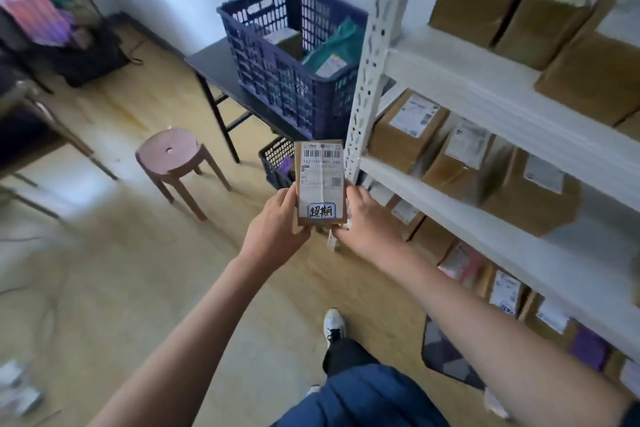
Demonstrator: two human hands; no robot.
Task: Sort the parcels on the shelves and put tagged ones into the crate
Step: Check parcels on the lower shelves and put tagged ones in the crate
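A small cardboard parcel (320, 180) with a white shipping label and a blue-bordered handwritten tag near its lower edge is held upright in front of me. My left hand (277, 222) grips its left side and my right hand (363, 218) its right side. Beyond it, a dark blue crate (277, 69) stands on a black table (211, 66) and holds a teal bag and a small box. White shelves (485, 87) at the right carry several brown parcels with labels.
A second dark crate (275, 159) sits on the floor under the table. A round pink stool (173, 156) stands left of it. A clothes rack (38, 3) is at the far left. The floor is wooden, with a patterned mat (446, 354) by the shelves.
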